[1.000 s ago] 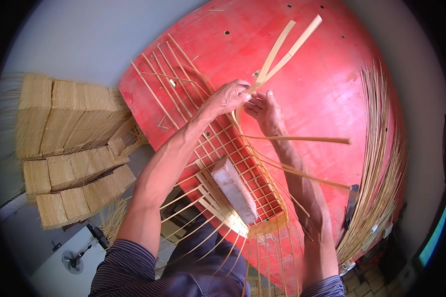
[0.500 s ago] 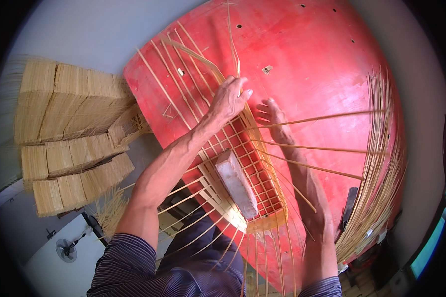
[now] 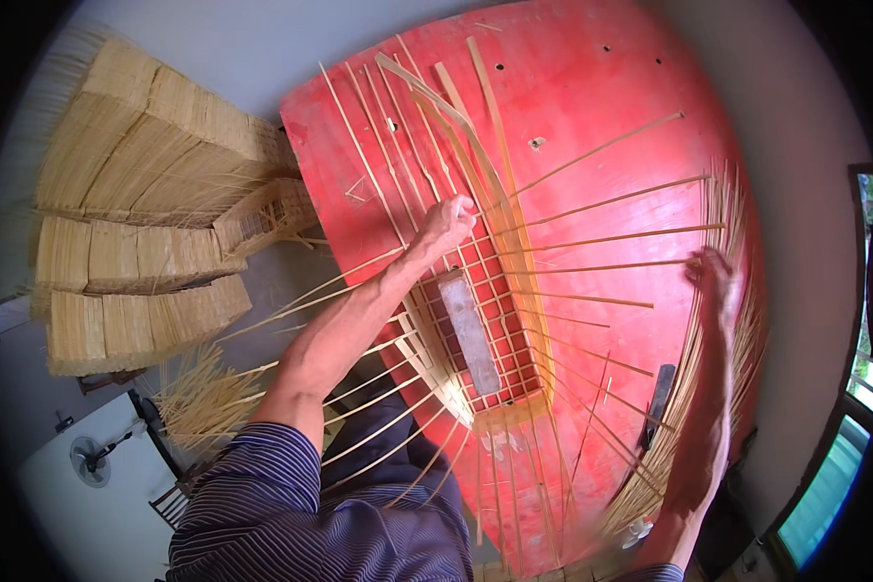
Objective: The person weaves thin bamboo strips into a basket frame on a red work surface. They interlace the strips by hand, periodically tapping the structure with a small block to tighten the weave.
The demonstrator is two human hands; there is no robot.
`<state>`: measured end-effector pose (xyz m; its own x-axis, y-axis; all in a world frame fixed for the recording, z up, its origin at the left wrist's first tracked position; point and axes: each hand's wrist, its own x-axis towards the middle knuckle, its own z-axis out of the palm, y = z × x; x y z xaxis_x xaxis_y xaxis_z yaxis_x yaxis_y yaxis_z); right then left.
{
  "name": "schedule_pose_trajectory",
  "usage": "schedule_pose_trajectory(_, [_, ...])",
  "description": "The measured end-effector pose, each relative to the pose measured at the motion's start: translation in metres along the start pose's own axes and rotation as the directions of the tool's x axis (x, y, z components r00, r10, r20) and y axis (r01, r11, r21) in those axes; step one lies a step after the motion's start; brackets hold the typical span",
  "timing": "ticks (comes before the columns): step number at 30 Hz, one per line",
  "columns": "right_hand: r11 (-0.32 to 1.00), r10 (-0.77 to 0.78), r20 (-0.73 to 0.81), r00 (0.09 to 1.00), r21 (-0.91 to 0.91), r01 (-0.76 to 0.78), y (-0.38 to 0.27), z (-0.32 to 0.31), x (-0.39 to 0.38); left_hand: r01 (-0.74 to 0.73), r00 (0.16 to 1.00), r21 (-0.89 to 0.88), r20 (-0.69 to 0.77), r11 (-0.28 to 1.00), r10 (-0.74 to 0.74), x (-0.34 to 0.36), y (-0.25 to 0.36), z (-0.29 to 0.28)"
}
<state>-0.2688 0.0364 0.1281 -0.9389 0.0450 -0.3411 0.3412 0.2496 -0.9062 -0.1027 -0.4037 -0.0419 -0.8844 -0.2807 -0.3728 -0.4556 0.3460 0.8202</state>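
My left hand (image 3: 449,222) is closed on a bamboo strip at the upper part of an open woven bamboo grid (image 3: 489,341). A long pale block (image 3: 468,330) lies on the grid. Flat bands (image 3: 514,272) run up along the grid's right side and bend over toward the top left, while thin strips (image 3: 601,233) fan outward. My right hand (image 3: 714,274) is at the right, beside a long bundle of thin strips (image 3: 732,211) and the tip of one fanned strip; its fingers are curled and smeared by motion, so I cannot tell what they hold.
A curved-looking red board (image 3: 630,116) carries the work, with a dark flat tool (image 3: 658,404) at its right. Stacked woven bamboo pieces (image 3: 145,136) stand at the left above loose strips (image 3: 189,398). A fan (image 3: 94,461) is lower left, a window (image 3: 834,485) at the far right.
My right hand has left the top of the grid and swung rightward. My left hand has let the long flat strips drop toward the upper left. More strips lie fanned to the right, and the view has shifted.
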Motion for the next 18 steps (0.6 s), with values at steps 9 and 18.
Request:
schedule_pose_trajectory(9, [0.808,-0.267,0.317,0.910,-0.440,0.391,-0.231,0.147,-0.129,0.169,0.983,-0.108,-0.049,0.980,-0.175,-0.023,-0.002,0.018])
schedule_pose_trajectory(18, [0.863,0.266,0.112,0.957,-0.471,-0.185,-0.051,0.297,-0.048,0.076,0.997,-0.039,0.013,0.996,-0.075,0.024,-0.049,0.078])
